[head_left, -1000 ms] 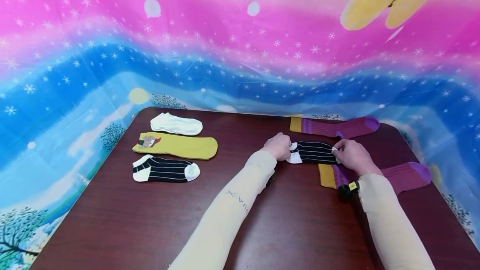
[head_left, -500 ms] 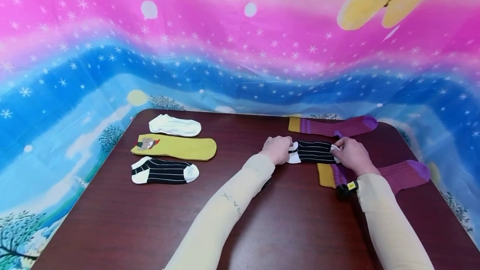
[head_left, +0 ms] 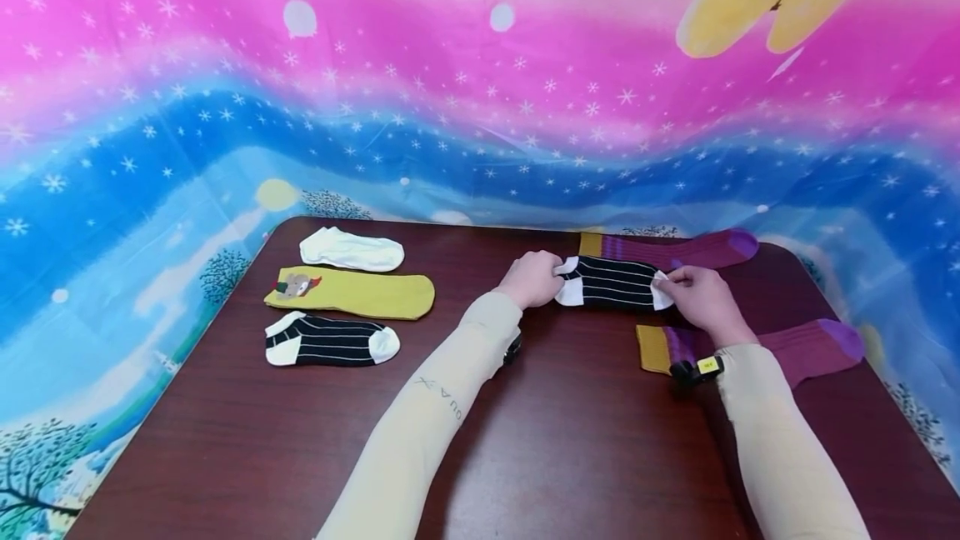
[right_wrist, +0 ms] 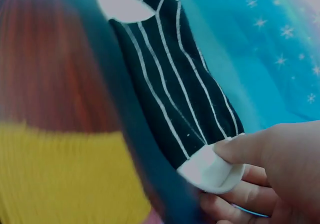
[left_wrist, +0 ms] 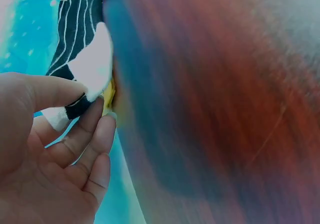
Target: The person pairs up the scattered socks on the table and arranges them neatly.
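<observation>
A black ankle sock [head_left: 617, 282] with thin white stripes and white heel and toe is stretched level between both hands, raised off the table. My left hand [head_left: 529, 279] pinches its cuff and heel end between thumb and fingers, as the left wrist view shows up close. At the other end, my right hand [head_left: 703, 300] pinches the white toe [right_wrist: 212, 170], thumb on top and fingers beneath. Just behind the held sock lies a purple sock [head_left: 697, 250] with a mustard cuff, partly covered by it in the head view. Another purple sock [head_left: 813, 350] lies under the right forearm.
On the left side of the dark wood table [head_left: 300, 457] lie a white sock [head_left: 352, 250], a yellow sock [head_left: 375, 294] with an animal picture, and a second striped black sock [head_left: 333, 340], in a column. A printed cloth [head_left: 420, 90] hangs around the table's far edges.
The striped sock has come up off the table and moved a little to the left and away, carried by both hands. The other socks lie where they were.
</observation>
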`<action>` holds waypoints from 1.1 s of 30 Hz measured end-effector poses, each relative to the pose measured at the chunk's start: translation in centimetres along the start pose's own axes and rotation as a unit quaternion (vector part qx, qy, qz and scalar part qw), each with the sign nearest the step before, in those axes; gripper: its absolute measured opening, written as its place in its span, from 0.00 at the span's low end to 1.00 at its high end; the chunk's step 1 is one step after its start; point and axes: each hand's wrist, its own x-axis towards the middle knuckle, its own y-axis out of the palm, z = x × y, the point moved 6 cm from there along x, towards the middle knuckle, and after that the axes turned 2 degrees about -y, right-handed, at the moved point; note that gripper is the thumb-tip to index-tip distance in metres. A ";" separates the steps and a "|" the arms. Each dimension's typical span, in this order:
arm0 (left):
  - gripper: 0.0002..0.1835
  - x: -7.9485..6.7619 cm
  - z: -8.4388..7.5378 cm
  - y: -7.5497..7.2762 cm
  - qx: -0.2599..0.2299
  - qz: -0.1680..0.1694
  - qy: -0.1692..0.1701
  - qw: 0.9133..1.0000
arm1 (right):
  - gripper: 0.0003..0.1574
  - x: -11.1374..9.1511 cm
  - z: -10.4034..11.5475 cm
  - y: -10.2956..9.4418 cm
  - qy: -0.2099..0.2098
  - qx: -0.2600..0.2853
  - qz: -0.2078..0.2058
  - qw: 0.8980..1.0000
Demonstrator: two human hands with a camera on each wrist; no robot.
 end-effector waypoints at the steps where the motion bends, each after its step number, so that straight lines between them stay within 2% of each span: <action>1: 0.12 0.0 0.2 -0.2 -0.013 -0.002 -0.003 1.000 | 0.28 0.1 0.3 0.0 -0.002 0.015 -0.002 1.000; 5: 0.14 0.0 0.9 -1.0 -0.059 -0.012 -0.012 0.998 | 0.26 0.4 1.1 0.2 -0.001 0.065 0.001 0.998; 10: 0.07 0.0 1.9 -1.8 -0.094 -0.036 -0.012 0.995 | 0.27 0.6 1.8 0.6 0.021 0.118 0.009 0.993; 16: 0.08 -0.1 2.9 -2.8 -0.133 -0.056 -0.017 0.989 | 0.28 1.0 2.2 1.3 0.035 0.194 -0.010 0.980; 21: 0.08 -0.3 3.8 -3.2 -0.170 -0.060 -0.028 0.983 | 0.27 0.8 2.9 1.8 0.032 0.282 -0.015 0.959; 24: 0.08 -0.5 4.4 -3.5 -0.181 -0.069 -0.032 0.980 | 0.23 0.5 3.4 2.1 0.033 0.345 -0.005 0.938; 27: 0.10 -0.8 5.0 -3.8 -0.183 -0.078 -0.032 0.979 | 0.16 0.3 3.8 2.4 0.031 0.412 0.009 0.911; 28: 0.12 -0.9 5.1 -3.9 -0.183 -0.080 -0.031 0.979 | 0.14 0.3 4.0 2.5 0.025 0.425 0.016 0.905; 31: 0.15 -1.4 5.5 -4.1 -0.190 -0.083 -0.026 0.978 | 0.16 0.2 4.3 2.9 0.009 0.443 0.033 0.896; 33: 0.15 -1.6 5.7 -4.3 -0.196 -0.084 -0.024 0.977 | 0.18 0.1 4.6 3.1 -0.001 0.440 0.040 0.897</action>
